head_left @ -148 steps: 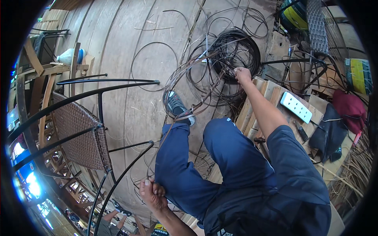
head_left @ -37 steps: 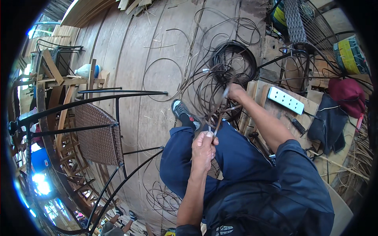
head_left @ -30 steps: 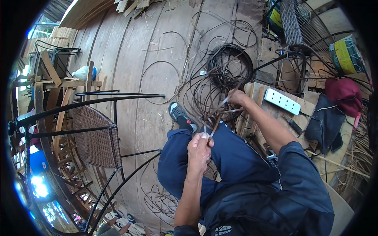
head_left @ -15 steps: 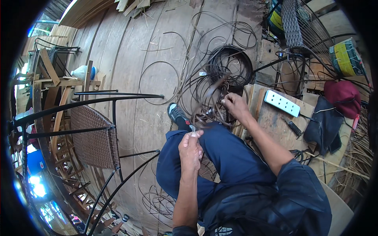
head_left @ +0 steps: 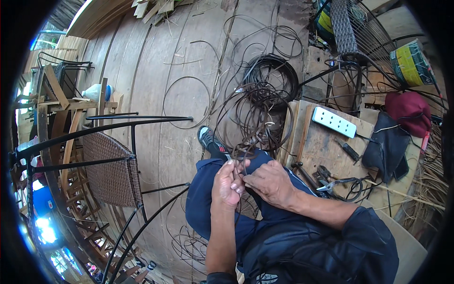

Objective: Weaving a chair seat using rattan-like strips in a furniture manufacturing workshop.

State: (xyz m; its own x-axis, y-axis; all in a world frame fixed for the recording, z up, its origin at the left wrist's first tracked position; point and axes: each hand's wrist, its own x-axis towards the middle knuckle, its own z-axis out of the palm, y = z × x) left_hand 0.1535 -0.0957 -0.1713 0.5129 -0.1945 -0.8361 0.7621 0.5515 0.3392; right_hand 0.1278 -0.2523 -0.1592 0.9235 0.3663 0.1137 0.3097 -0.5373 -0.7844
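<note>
Both hands meet over my blue-trousered lap. Fingers curled, my left hand (head_left: 227,183) grips a bunch of thin brown weaving strands (head_left: 250,139). Close against it on the right, my right hand (head_left: 273,183) is closed, thumb and forefinger pinching a strand. That grip is partly hidden behind the fingers. From the hands the strands run up over my knees into a loose tangle of loops. A dark coil of strand (head_left: 283,71) lies on the floor behind this tangle.
On the left stands a black metal chair frame with a woven brown panel (head_left: 106,165). A wooden board at right bears a white power strip (head_left: 334,121), a dark-handled tool (head_left: 347,149), pliers (head_left: 338,183) and a dark pouch (head_left: 385,146). A maroon cap (head_left: 409,112) lies beyond.
My right hand has come down and left from the strand tangle to beside my left hand. The strands have shifted, and the pliers on the board now show.
</note>
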